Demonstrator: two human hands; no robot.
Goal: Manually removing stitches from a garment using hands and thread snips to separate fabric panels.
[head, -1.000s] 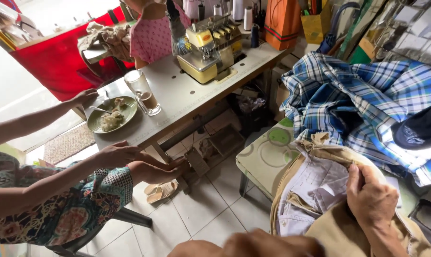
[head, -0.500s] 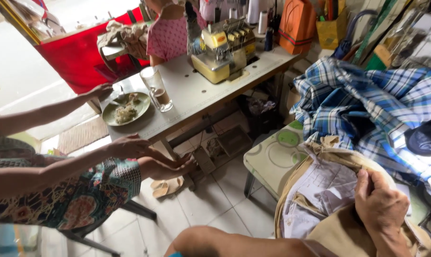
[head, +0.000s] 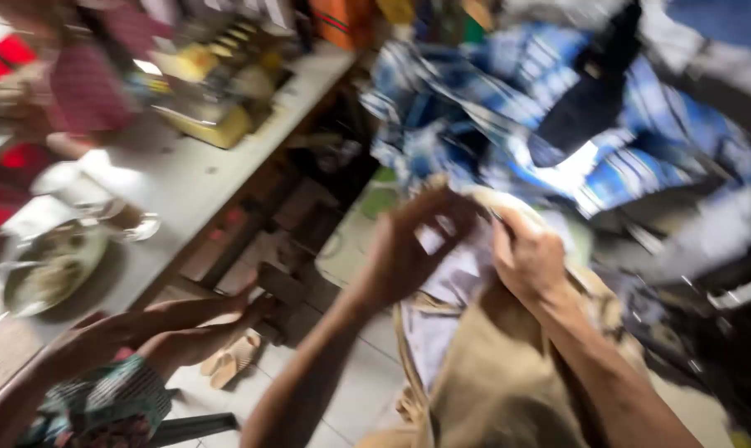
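Tan cloth, one garment (head: 508,390) with a pale lining (head: 454,274), lies bunched under the person's two hands in the lower middle of the blurred view, near a green stool (head: 355,241). The left hand (head: 409,249) comes up from below on a bare forearm, wrist bent, fingers curled around the upper edge of the lining; its grip pinches that edge between thumb and fingers. The right hand (head: 529,261) sits just beside it, knuckles up, fingers closed on the same garment at the rim where tan meets pale. The two hands are close together, nearly touching.

One blue checked shirt (head: 508,124) is heaped behind the hands, with one dark cap (head: 587,104) lying on it.

To the left stands one grey bench (head: 193,178). On it are one yellow sewing machine (head: 209,99), one glass (head: 126,211) and one round plate (head: 48,270) with food.

Another person's arm (head: 168,328) stretches across the lower left above the tiled floor (head: 342,390); a patterned sleeve (head: 102,406) covers its upper part. One sandal (head: 234,361) rests on the floor just beneath that arm's hand.
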